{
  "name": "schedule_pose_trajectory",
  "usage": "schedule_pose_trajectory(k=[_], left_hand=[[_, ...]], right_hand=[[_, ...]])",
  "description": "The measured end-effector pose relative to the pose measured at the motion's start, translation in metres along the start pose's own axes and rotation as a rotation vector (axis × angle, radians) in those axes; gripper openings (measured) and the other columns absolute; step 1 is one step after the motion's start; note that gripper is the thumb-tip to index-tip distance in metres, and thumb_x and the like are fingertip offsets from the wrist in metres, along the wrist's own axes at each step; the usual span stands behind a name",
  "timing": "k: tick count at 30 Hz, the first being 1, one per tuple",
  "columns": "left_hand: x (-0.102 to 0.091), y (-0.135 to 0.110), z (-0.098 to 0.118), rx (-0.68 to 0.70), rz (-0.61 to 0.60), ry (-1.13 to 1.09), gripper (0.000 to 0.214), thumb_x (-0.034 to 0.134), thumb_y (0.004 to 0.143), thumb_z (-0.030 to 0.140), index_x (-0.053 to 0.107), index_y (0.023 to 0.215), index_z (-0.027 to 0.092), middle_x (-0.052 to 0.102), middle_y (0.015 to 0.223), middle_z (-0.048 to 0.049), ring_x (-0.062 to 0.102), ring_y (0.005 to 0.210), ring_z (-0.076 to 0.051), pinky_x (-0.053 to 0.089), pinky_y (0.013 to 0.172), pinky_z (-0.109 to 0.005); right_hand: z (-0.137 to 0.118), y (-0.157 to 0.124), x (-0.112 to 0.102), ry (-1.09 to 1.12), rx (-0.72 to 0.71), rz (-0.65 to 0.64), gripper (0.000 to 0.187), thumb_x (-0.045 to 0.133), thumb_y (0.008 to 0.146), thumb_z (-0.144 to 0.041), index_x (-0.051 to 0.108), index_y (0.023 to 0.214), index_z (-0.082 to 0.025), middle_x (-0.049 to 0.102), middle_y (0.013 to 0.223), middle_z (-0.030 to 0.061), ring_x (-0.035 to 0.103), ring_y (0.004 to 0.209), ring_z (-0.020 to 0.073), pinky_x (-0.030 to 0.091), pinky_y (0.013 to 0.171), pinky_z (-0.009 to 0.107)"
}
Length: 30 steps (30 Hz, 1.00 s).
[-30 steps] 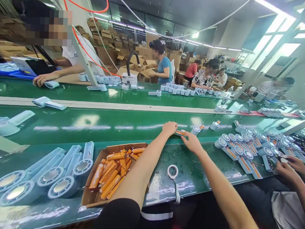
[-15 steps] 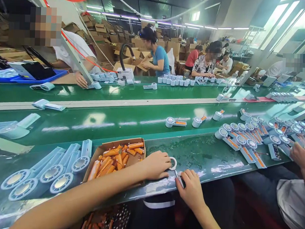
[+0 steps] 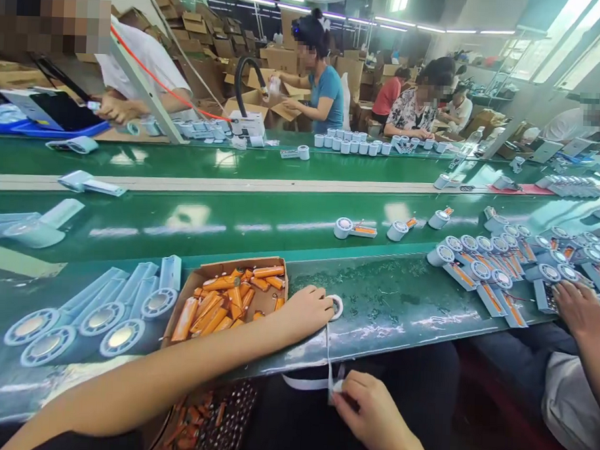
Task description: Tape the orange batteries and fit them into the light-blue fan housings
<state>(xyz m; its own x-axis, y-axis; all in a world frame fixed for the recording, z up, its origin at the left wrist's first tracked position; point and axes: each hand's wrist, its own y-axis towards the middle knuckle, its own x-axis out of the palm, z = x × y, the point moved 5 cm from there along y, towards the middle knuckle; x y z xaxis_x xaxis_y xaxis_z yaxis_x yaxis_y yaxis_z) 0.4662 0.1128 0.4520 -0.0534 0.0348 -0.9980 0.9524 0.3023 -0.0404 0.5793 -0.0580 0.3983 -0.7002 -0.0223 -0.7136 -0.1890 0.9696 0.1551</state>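
Note:
A small white roll of tape [image 3: 340, 308] rests on the near bench, with the fingers of my left hand [image 3: 309, 312] closed on its left side. From the roll a narrow tape strip [image 3: 329, 351] runs down over the bench edge. My right hand [image 3: 372, 411], below the edge, pinches the strip's lower end between thumb and fingers; a small pale piece shows at the fingertips. Left of my left hand, a cardboard box [image 3: 239, 265] holds several orange-wrapped battery cells [image 3: 222, 301]. My left forearm crosses its front corner.
Light-blue fan bodies [image 3: 121, 337] lie left of the box. More fan bodies with orange cells [image 3: 480, 274] crowd the right, near a co-worker's hand [image 3: 577, 307]. The green conveyor [image 3: 231, 213] runs behind. Below the bench sits a dark perforated basket [image 3: 234, 413] near loose orange cells.
My right hand has moved down from the bench to below its edge, and a length of tape now stretches from the roll. My left hand stays at the roll.

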Motion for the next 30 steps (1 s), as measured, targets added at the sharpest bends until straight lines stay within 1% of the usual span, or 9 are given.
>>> schedule_pose_trajectory(k=[5,8,10,13,16,20,23,26,30], left_hand=[[-0.060,-0.068,0.008,-0.020,0.320,0.042,0.010,0.059,0.103,0.016,0.069,0.107,0.015,0.075,0.109,-0.0092,0.067,0.098,-0.024,0.056,0.083,-0.036],[-0.079,-0.113,0.025,-0.057,0.493,0.004,0.017,0.051,0.106,0.014,0.068,0.109,0.016,0.075,0.106,-0.0085,0.068,0.094,-0.021,0.060,0.081,-0.035],[-0.077,-0.137,0.039,-0.110,0.584,-0.042,0.017,0.052,0.105,0.013,0.068,0.109,0.018,0.076,0.102,-0.0069,0.070,0.096,-0.020,0.062,0.083,-0.035],[-0.058,-0.162,0.061,-0.206,0.710,-0.140,0.017,0.056,0.101,0.011,0.068,0.110,0.018,0.076,0.095,-0.0069,0.070,0.099,-0.022,0.064,0.085,-0.037],[-0.034,-0.173,0.080,-0.291,0.799,-0.250,0.021,0.056,0.096,0.009,0.067,0.112,0.016,0.076,0.093,-0.0087,0.068,0.101,-0.023,0.064,0.088,-0.040],[-0.018,-0.175,0.089,-0.340,0.813,-0.299,0.021,0.054,0.095,0.007,0.068,0.110,0.015,0.075,0.095,-0.0095,0.066,0.101,-0.023,0.064,0.089,-0.040],[-0.021,-0.176,0.084,-0.330,0.819,-0.278,0.021,0.051,0.100,0.009,0.069,0.108,0.014,0.076,0.097,-0.0091,0.065,0.099,-0.022,0.063,0.085,-0.038],[-0.026,-0.177,0.076,-0.312,0.767,-0.254,0.022,0.050,0.104,0.010,0.071,0.110,0.014,0.076,0.101,-0.0086,0.064,0.104,-0.022,0.062,0.087,-0.037],[-0.025,-0.170,0.073,-0.262,0.665,-0.258,0.020,0.053,0.104,0.012,0.072,0.112,0.015,0.074,0.104,-0.0090,0.064,0.111,-0.024,0.061,0.089,-0.037]], right_hand=[[0.006,0.024,-0.027,0.097,0.027,0.111,0.039,0.049,0.109,-0.037,0.064,0.076,-0.021,0.062,0.067,0.0004,0.060,0.060,0.0143,0.042,0.059,0.025],[0.000,0.058,-0.032,0.137,0.011,0.097,0.036,0.049,0.109,-0.039,0.068,0.084,-0.021,0.066,0.069,0.0011,0.061,0.061,0.0152,0.044,0.059,0.026],[-0.015,0.088,-0.027,0.134,-0.063,0.073,0.030,0.051,0.108,-0.038,0.071,0.093,-0.021,0.069,0.075,0.0028,0.063,0.066,0.0167,0.047,0.063,0.027],[-0.051,0.136,-0.012,0.101,-0.244,0.009,0.022,0.053,0.106,-0.032,0.072,0.103,-0.021,0.074,0.089,0.0063,0.066,0.082,0.0193,0.052,0.076,0.030],[-0.090,0.179,0.011,-0.082,-0.393,-0.175,0.014,0.062,0.102,-0.025,0.074,0.108,-0.020,0.078,0.100,0.0079,0.068,0.098,0.0232,0.053,0.090,0.035],[-0.117,0.216,0.043,-0.481,-0.369,-0.473,0.021,0.080,0.089,-0.032,0.078,0.102,-0.015,0.080,0.098,0.0151,0.071,0.108,0.0337,0.051,0.101,0.047],[-0.119,0.225,0.044,-0.507,-0.322,-0.545,0.017,0.072,0.091,-0.019,0.079,0.104,-0.010,0.079,0.100,0.0194,0.073,0.103,0.0345,0.054,0.098,0.047],[-0.103,0.218,0.012,-0.143,-0.206,-0.314,0.027,0.065,0.096,-0.016,0.076,0.121,-0.016,0.078,0.116,0.0145,0.073,0.110,0.0299,0.057,0.097,0.043],[-0.063,0.170,-0.046,0.503,-0.085,0.070,0.040,0.073,0.096,-0.029,0.069,0.135,-0.029,0.078,0.122,0.0054,0.073,0.110,0.0233,0.061,0.094,0.039]])
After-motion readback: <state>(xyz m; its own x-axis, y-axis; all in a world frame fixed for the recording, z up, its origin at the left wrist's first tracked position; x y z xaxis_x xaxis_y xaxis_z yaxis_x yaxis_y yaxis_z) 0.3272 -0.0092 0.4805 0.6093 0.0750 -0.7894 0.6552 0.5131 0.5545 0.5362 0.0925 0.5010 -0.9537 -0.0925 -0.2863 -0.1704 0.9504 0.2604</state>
